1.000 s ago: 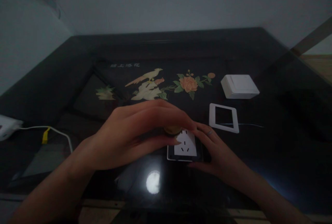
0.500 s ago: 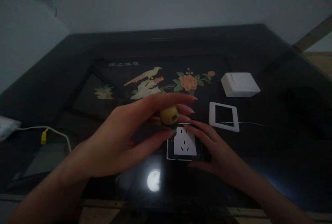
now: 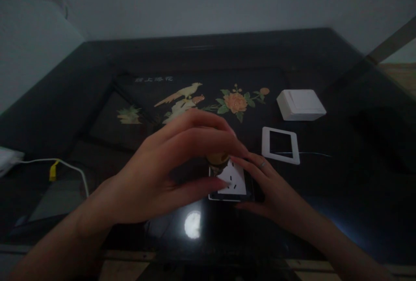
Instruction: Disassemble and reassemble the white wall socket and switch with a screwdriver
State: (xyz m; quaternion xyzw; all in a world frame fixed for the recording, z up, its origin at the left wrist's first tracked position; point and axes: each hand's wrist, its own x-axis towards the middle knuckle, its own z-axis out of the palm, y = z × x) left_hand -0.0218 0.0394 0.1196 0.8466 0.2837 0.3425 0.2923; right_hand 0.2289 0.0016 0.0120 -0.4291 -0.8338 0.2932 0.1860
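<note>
Curling its fingers around a yellow handle [image 3: 217, 158], the left hand [image 3: 149, 172] works above the left side of a white socket [image 3: 239, 182], near 5 o'clock in view. The right hand [image 3: 273, 185] grasps the socket at its 3 o'clock side. A white frame [image 3: 265, 144] lies at the socket's 2 o'clock.

We count two hands: one left hand [image 3: 152, 168] and one right hand [image 3: 269, 185]. Between them we have one yellow-ended tool [image 3: 217, 158] and one socket [image 3: 238, 181]. We find one white frame [image 3: 265, 143], one white box [image 3: 302, 104], one thin wire [image 3: 315, 154], one finger ring [image 3: 262, 165], one white cord [image 3: 73, 167], one yellow tag [image 3: 53, 171] and one white block [image 3: 8, 159]. On our one tabletop [image 3: 325, 211] we count four written characters [image 3: 153, 80] and one large pink flower [image 3: 235, 102].
</note>
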